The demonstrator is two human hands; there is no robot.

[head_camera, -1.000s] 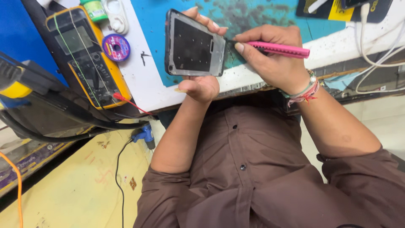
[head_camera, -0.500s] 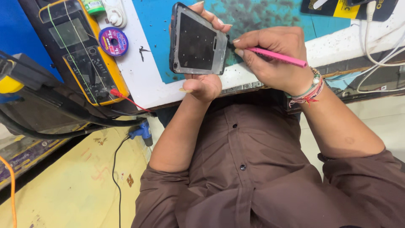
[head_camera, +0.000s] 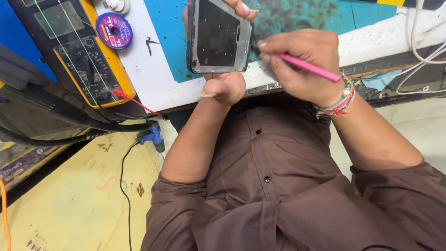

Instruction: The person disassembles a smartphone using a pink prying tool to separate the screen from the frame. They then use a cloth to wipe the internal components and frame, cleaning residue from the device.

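Note:
My left hand (head_camera: 223, 86) holds a phone housing (head_camera: 217, 36) from below, its dark inner side with a metal frame facing me. The thumb rests under its lower edge and fingertips curl over the top right corner. My right hand (head_camera: 302, 62) grips a thin pink tool (head_camera: 309, 67), whose tip touches the right edge of the housing. Beaded bracelets circle my right wrist (head_camera: 337, 103). Both hands hover over the edge of the workbench, above a blue-green mat (head_camera: 297, 16).
A yellow and black multimeter (head_camera: 81, 51) lies at the left with a red probe lead (head_camera: 134, 103). A purple solder-wire spool (head_camera: 114, 30) sits beside it on a white board (head_camera: 153, 83). White cables (head_camera: 420, 42) hang at the right. Black cables (head_camera: 69, 128) and a blue plug (head_camera: 153, 137) lie below left.
The housing and both hands have shifted up and right in view as the camera moved. The pink tool now points more steeply at the housing's right edge.

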